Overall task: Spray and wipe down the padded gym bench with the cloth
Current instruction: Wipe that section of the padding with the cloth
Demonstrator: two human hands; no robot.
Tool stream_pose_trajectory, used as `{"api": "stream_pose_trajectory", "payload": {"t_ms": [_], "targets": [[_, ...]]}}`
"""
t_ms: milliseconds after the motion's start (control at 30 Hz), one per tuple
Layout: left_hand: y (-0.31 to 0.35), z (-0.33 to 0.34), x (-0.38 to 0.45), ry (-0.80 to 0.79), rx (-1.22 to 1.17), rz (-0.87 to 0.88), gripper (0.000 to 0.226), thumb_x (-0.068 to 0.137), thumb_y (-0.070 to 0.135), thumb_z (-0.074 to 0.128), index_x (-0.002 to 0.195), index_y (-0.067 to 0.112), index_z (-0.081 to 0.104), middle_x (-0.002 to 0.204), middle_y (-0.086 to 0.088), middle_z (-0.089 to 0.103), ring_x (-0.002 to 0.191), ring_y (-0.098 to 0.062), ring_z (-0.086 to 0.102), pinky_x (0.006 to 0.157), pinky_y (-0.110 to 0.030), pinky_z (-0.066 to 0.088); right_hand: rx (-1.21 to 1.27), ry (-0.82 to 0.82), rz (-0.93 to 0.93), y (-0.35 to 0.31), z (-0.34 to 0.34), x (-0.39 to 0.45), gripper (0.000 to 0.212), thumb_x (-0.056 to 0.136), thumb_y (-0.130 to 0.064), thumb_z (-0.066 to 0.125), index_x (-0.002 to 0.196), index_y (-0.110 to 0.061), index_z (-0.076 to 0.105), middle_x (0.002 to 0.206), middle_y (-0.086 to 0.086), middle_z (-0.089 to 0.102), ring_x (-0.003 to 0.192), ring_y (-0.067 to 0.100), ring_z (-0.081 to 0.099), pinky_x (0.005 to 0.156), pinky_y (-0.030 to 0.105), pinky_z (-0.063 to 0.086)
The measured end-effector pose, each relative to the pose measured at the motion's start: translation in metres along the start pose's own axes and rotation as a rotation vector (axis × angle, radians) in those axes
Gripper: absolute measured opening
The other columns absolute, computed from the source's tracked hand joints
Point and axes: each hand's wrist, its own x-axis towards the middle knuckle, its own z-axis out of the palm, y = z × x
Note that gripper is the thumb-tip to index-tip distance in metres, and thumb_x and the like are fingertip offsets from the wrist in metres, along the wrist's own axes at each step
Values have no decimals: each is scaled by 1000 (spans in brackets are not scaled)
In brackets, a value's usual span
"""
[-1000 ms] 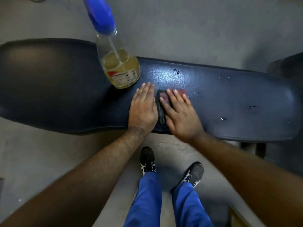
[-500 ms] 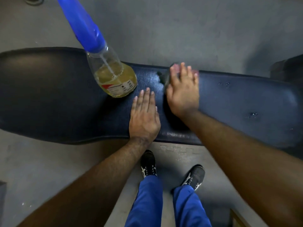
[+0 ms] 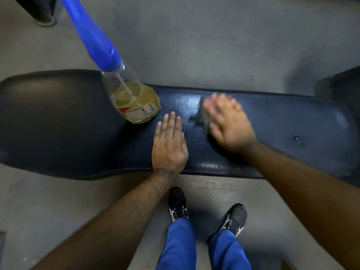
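Note:
A dark padded gym bench runs across the view from left to right. A clear spray bottle with yellow liquid and a blue trigger head stands on it, left of centre. My left hand lies flat on the pad with its fingers together, holding nothing. My right hand is blurred by motion and presses a small dark cloth onto the pad; only the cloth's left edge shows. Droplets sit on the pad to the right.
The floor is grey concrete. My two black shoes and blue trouser legs stand just in front of the bench. A dark object sits at the right end, and another dark base at the top left.
My right hand swept the cloth from the near middle of the pad up to the far edge, then down and right. My left hand stayed flat in place.

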Motion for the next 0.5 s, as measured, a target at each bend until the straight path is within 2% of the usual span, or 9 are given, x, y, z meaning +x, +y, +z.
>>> {"api": "stream_pose_trajectory", "payload": {"t_ms": [67,100,133,200,267,333,400,433,500], "targets": [[0,0,0,23,-26,5,50,94,15,43,143,2,42,152,-15,39,145,-28,29,122,-41,15,69,95,370,-13,3,20,65,94,-38,37,153,-12,35,159,21,33,148,39,27,122,50,15],[-1,-1,-1,30,-42,12,50,93,14,42,142,2,43,151,-15,40,144,-28,30,121,-42,16,82,113,423,-32,8,17,65,94,-38,37,154,-13,35,159,20,31,149,38,26,123,50,13],[0,-2,-1,38,-59,18,51,92,14,41,141,2,45,150,-15,42,144,-28,32,121,-42,17,80,111,354,-51,12,5,65,94,-39,38,154,-14,34,160,19,30,149,38,24,123,51,12],[2,-5,0,55,-96,8,52,89,14,39,139,0,47,148,-16,45,141,-29,36,120,-43,21,65,24,33,-62,15,-35,64,94,-39,41,154,-16,36,162,16,28,150,35,24,124,51,14],[6,-4,-2,68,-139,2,50,89,11,40,138,0,49,146,-16,47,140,-30,38,119,-43,23,-6,9,-122,-27,11,-47,63,94,-38,42,152,-17,39,161,16,31,148,35,28,123,48,16],[13,-3,-1,56,-173,23,48,91,9,43,138,0,49,146,-15,47,141,-29,37,119,-43,23,-26,83,151,0,5,-31,63,94,-38,39,153,-16,38,159,19,33,146,38,31,122,46,14],[17,-1,0,24,-152,41,47,95,13,45,140,2,47,148,-14,45,142,-27,34,120,-42,20,39,151,485,-18,7,-23,66,94,-39,36,155,-15,33,160,21,29,148,39,26,122,49,13],[17,0,1,11,-129,49,47,96,16,44,141,3,46,150,-14,43,143,-27,33,121,-41,19,40,162,515,-38,12,-33,66,94,-40,35,156,-14,30,161,21,27,149,40,24,122,52,14],[17,0,2,-14,-74,57,49,97,20,42,143,3,43,152,-14,39,144,-27,30,121,-42,17,47,112,274,-70,21,-79,65,96,-40,40,156,-16,30,162,20,24,150,39,21,122,53,15]]}}
